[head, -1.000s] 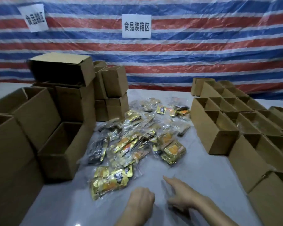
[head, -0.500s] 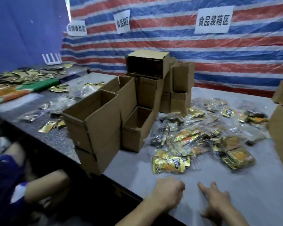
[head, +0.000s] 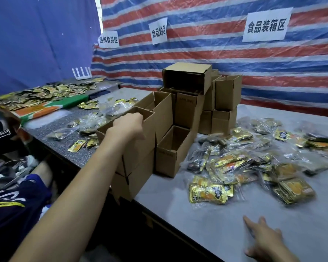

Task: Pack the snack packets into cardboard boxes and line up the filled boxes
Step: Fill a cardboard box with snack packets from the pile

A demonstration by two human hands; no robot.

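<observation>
Grey counter [head: 197,214] carries everything; empty cardboard boxes [head: 187,110] are stacked at its left end; top box [head: 138,148] at the near corner is in hand, left hand [head: 128,127] curled over its rim; snack packets [head: 244,167] are heaped just right of the boxes; right hand [head: 263,242] is flat, fingers spread, holding nothing. Better to lift the box straight up off the one beneath, then set it upright beside the heap.

The snack packets [head: 244,163], gold and orange with some dark ones, lie in a loose heap on the counter [head: 197,214]. Left of the heap stand brown cardboard boxes. The front box [head: 138,148] is open, on top of another at the counter edge, and the left hand [head: 129,125] holds its rim. A lower open box [head: 170,157] stands just beside it, with a stack of boxes [head: 223,95] behind.
</observation>
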